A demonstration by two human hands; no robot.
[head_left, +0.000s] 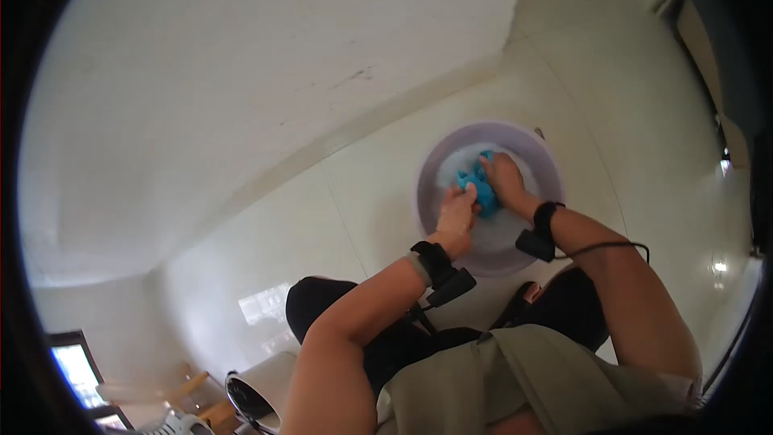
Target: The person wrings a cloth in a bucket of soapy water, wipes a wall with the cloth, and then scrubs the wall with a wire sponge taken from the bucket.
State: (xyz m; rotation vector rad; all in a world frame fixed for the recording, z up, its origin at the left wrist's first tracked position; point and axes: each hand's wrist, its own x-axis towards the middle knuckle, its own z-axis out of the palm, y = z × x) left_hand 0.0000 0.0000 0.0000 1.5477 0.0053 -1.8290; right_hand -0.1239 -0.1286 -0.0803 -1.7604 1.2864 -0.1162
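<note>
A bright blue cloth point(485, 197) is bunched up over soapy water point(501, 234) in a round lilac basin point(432, 157) on the floor. My left hand point(457, 217) is closed on the cloth's near left side, thumb on top. On the far right side, my right hand point(505, 177) grips another part of the same cloth, its fingers curled. The cloth is folded between both hands, and its lower part may touch the suds; I cannot tell how far it dips in.
A white wall point(266, 72) rises on the left beyond the tiled floor point(322, 217). Black straps with small boxes sit on both wrists, and a cable point(600, 247) runs along my right forearm. A pale bin-like container point(270, 383) stands at lower left. Dark furniture point(713, 72) lines the right.
</note>
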